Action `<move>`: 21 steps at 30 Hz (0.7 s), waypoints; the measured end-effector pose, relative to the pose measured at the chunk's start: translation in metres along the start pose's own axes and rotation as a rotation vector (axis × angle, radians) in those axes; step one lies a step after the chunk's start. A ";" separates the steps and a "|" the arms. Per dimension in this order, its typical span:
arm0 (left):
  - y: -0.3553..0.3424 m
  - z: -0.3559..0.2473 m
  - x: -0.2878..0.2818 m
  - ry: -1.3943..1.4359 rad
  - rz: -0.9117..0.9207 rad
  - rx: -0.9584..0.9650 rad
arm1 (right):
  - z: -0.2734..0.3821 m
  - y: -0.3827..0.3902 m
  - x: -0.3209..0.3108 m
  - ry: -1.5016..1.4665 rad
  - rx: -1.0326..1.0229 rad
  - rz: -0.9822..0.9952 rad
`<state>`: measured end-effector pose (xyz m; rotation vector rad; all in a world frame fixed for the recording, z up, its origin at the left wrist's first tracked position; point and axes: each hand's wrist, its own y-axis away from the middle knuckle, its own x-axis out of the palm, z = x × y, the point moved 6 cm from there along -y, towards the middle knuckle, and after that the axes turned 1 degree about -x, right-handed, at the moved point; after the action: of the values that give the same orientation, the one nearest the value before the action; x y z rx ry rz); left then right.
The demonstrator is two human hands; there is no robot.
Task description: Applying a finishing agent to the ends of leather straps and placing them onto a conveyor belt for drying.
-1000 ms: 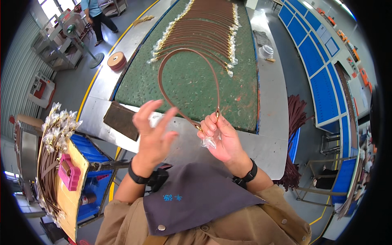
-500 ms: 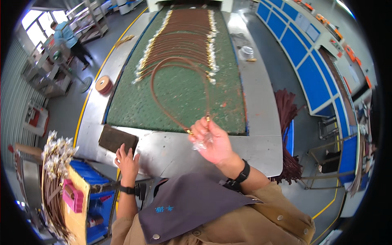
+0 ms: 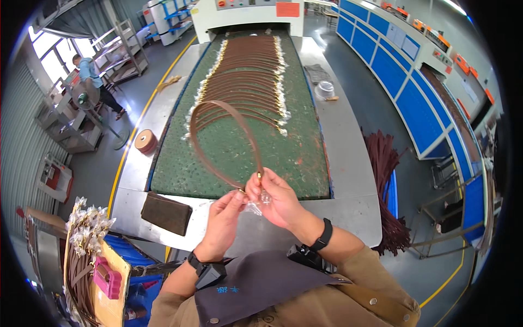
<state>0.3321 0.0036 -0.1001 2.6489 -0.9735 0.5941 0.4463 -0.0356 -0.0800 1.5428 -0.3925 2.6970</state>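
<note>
A brown strap (image 3: 246,129) bends into an upright loop in front of me, its two gold-coloured metal ends close together and wrapped in clear plastic. My right hand (image 3: 277,200) is closed on both ends. Fingers and thumb of my left hand (image 3: 220,226) pinch the left end beside it. Beyond the loop, a row of similar brown straps (image 3: 250,64) lies crosswise on a green conveyor belt (image 3: 283,166), with plastic-wrapped ends along both sides. Left of my left hand, a folded dark brown cloth (image 3: 166,213) rests on the metal table edge.
A tape roll (image 3: 145,141) sits on the left ledge, a clear tub (image 3: 324,90) on the right. Straps hang at left (image 3: 81,267) beside a pink holder (image 3: 107,280); a dark red-brown bundle (image 3: 384,163) hangs at right. A person (image 3: 90,73) stands behind a fan (image 3: 84,97).
My left hand has moved from beside the cloth to the strap and now pinches its left end. The loop has shifted left, and the view has tilted up, showing more of the machine.
</note>
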 end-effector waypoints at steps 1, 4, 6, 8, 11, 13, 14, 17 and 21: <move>-0.001 -0.002 0.006 0.036 -0.020 0.004 | 0.003 0.001 0.000 0.000 -0.020 0.016; -0.012 0.000 0.008 0.036 -0.011 0.011 | 0.004 0.000 -0.005 0.013 -0.043 0.024; -0.023 0.003 0.011 0.037 -0.047 0.001 | 0.008 0.000 -0.015 0.036 -0.071 -0.057; -0.034 0.008 0.007 0.025 -0.030 -0.011 | 0.014 -0.003 -0.020 0.063 -0.089 -0.055; -0.053 -0.003 -0.001 -0.050 -0.123 0.008 | 0.032 -0.009 -0.041 0.129 -0.131 -0.112; -0.076 -0.012 -0.036 -0.164 -0.118 0.096 | 0.049 -0.011 -0.066 0.321 0.026 -0.214; -0.088 -0.020 -0.058 -0.273 -0.122 0.133 | 0.060 -0.013 -0.075 0.395 0.063 -0.251; -0.116 -0.051 -0.102 -0.581 -0.197 0.148 | 0.093 -0.014 -0.109 0.492 0.121 -0.313; -0.150 -0.081 -0.160 -0.917 -0.263 0.142 | 0.110 -0.036 -0.124 0.672 0.153 -0.340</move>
<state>0.2973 0.2338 -0.1167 3.1194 -0.7372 -0.7036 0.6080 -0.0104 -0.1243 0.5607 0.0896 2.7794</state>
